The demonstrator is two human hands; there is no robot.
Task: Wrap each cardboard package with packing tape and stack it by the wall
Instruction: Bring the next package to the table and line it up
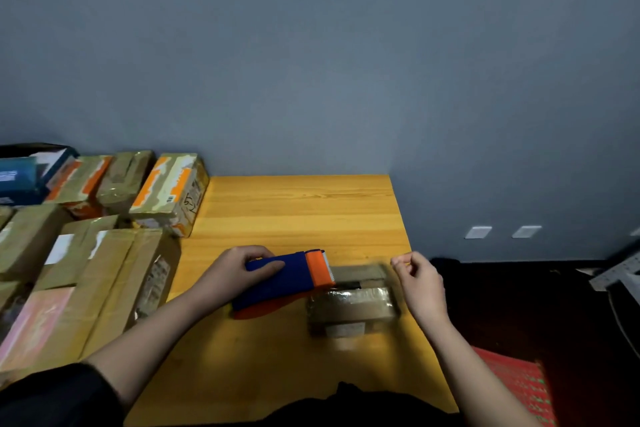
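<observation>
- Right now my left hand (242, 269) grips the blue and orange tape dispenser (282, 282), fingers curled over its top and thumb along the near side, with its orange cutter end pointing right.
- From that end a strip of clear packing tape (360, 272) stretches to my right hand (420, 279), whose fingertips pinch the free end while the other fingers curl in.
- Just below the strip, the small cardboard package (351, 310) lies flat on the wooden table (298, 211), near its right edge, between my two hands; its top looks glossy with tape, though blur hides the detail.
- Against the grey wall (311, 45) at the far left, taped packages (169, 192) sit in a row, some with orange markings, beside a blue box (24, 177).
- Nearer me on the left, larger brown cartons (104, 284) are piled close together.
- Low on the wall to the right are two white sockets (502, 231).
</observation>
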